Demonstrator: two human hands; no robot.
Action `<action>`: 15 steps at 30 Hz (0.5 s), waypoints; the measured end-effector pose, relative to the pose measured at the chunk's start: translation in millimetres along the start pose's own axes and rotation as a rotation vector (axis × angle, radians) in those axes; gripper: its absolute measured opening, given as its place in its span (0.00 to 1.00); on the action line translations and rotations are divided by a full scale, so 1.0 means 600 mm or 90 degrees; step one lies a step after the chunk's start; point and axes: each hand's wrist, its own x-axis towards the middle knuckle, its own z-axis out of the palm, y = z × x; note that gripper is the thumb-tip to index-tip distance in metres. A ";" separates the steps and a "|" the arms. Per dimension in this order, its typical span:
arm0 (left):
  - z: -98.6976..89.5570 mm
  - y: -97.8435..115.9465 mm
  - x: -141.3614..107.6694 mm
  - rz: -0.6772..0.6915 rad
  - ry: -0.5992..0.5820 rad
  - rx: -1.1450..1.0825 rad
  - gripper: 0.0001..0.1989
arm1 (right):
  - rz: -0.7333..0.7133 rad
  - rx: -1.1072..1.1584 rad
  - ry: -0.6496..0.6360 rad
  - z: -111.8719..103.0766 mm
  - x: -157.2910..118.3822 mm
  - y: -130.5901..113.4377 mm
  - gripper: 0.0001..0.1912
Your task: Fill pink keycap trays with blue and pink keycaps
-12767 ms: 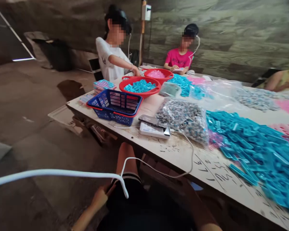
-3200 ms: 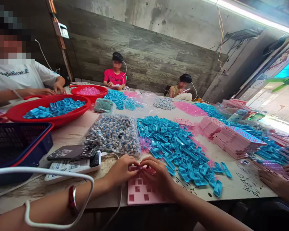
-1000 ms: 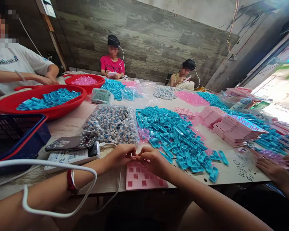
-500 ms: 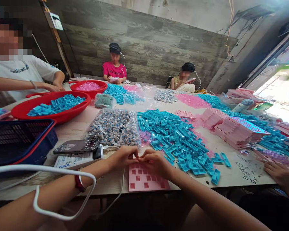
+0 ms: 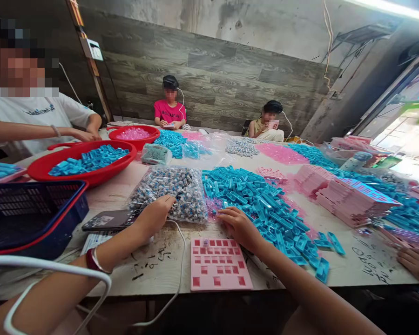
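My left hand reaches onto the pile of small grey, white and blue pieces, which look like key switches, on a clear plastic bag. Its fingertips are bunched at the pile's near edge, and anything between them is hidden. My right hand has its fingers stretched toward some clear pink bits beside the blue heap. Below and between the hands, a pink plate with rows of square holes lies flat at the table's front edge. One small clear piece sits in its top row.
Blue plastic trays are heaped to the right, near stacked pink plates. At left are a navy basket, a red basin and a phone. A white cable crosses the table. Several co-workers sit around.
My hands were together above the pink plate's top edge. They have parted, the left to the switch pile and the right toward the pink bits. The plate is now uncovered.
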 end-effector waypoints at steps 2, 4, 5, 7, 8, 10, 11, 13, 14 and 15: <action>-0.001 -0.003 0.001 0.006 -0.008 0.021 0.13 | -0.001 -0.002 0.015 -0.001 0.000 -0.005 0.14; -0.003 -0.002 0.003 0.017 -0.026 0.036 0.10 | -0.001 -0.003 0.029 -0.002 0.000 -0.007 0.14; -0.003 -0.001 0.004 0.022 -0.034 0.041 0.09 | 0.000 -0.006 0.035 -0.002 0.000 -0.008 0.14; -0.004 0.000 0.006 0.030 -0.042 0.052 0.08 | 0.010 -0.012 0.038 -0.003 -0.002 -0.008 0.13; -0.005 0.000 0.006 0.031 -0.043 0.057 0.08 | 0.016 -0.014 0.037 -0.002 -0.002 -0.007 0.12; -0.005 0.002 0.007 0.030 -0.044 0.069 0.08 | 0.025 -0.012 0.035 -0.002 -0.002 -0.005 0.11; -0.005 0.003 0.007 0.029 -0.044 0.075 0.07 | 0.027 -0.009 0.034 -0.002 -0.002 -0.004 0.11; -0.005 0.006 0.007 0.029 -0.042 0.085 0.05 | 0.026 -0.005 0.037 -0.002 -0.001 -0.002 0.11; -0.005 0.006 0.007 0.029 -0.039 0.087 0.05 | 0.024 -0.001 0.041 -0.003 -0.001 -0.002 0.11; -0.005 0.006 0.008 0.029 -0.035 0.086 0.05 | 0.024 0.005 0.047 -0.006 -0.001 -0.002 0.12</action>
